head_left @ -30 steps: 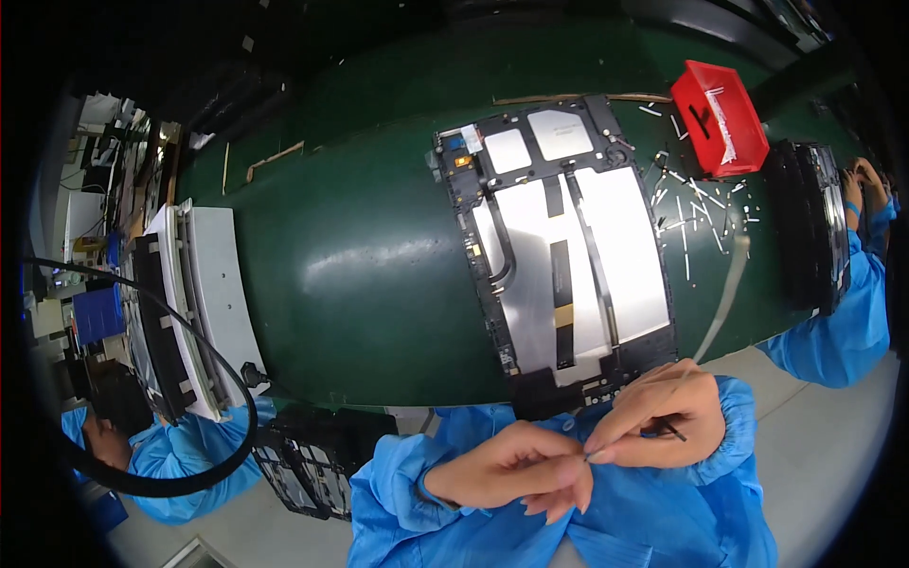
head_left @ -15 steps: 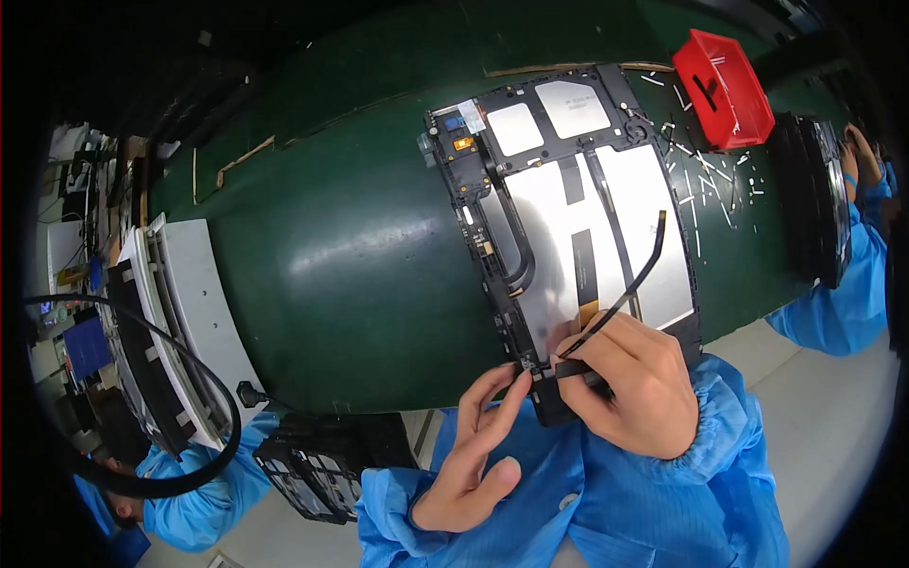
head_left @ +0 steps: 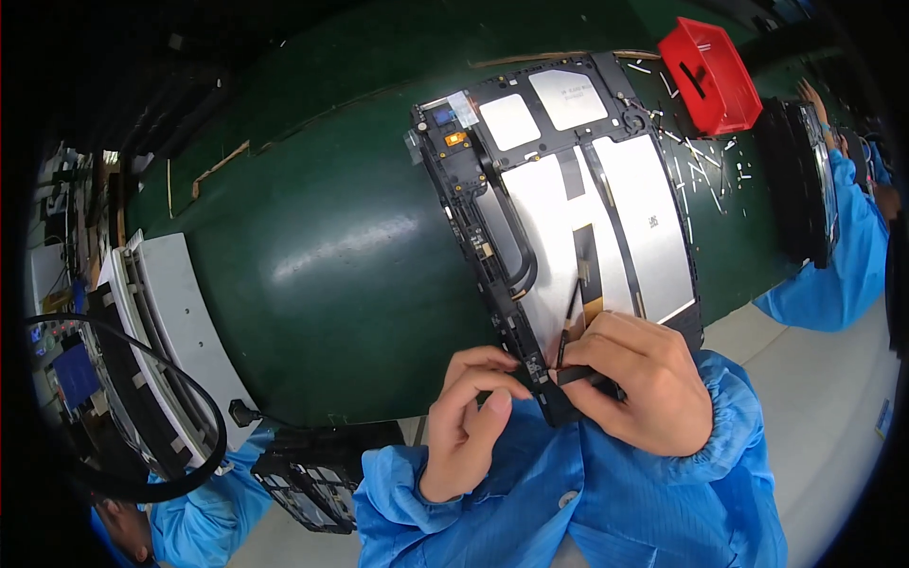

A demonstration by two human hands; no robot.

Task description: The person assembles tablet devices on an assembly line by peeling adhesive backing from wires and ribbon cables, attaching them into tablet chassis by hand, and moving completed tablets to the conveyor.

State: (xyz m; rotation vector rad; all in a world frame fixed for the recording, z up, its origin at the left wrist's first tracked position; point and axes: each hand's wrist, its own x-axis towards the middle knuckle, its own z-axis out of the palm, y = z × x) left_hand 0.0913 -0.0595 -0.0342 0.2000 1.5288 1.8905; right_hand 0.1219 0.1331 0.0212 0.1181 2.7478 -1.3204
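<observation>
An opened electronic device (head_left: 606, 204) lies on the green table, with silver battery plates, a black frame and small circuit boards along its left edge. At its near end, my right hand (head_left: 649, 383) has thumb and fingers pinched on a black ribbon cable (head_left: 572, 317). The cable's free length stands up over a silver plate; its lower end is partly hidden by my fingers. My left hand (head_left: 471, 417) is at the device's near left corner, fingers bent and apart, holding nothing. Its fingertips are at the black frame; whether they press on it I cannot tell.
A red bin (head_left: 710, 76) stands at the far right, with white scraps (head_left: 701, 170) scattered beside it. Stacked white panels (head_left: 180, 322) and a looping black cable (head_left: 222, 398) are at left. Black device frames (head_left: 317, 488) sit low left. A co-worker's blue sleeve (head_left: 833, 275) shows at right.
The ribbon cable's free end has swung left, from slanting up right to nearly upright. My left hand's fingers have curled more and drawn slightly back. The whole view has shifted a little.
</observation>
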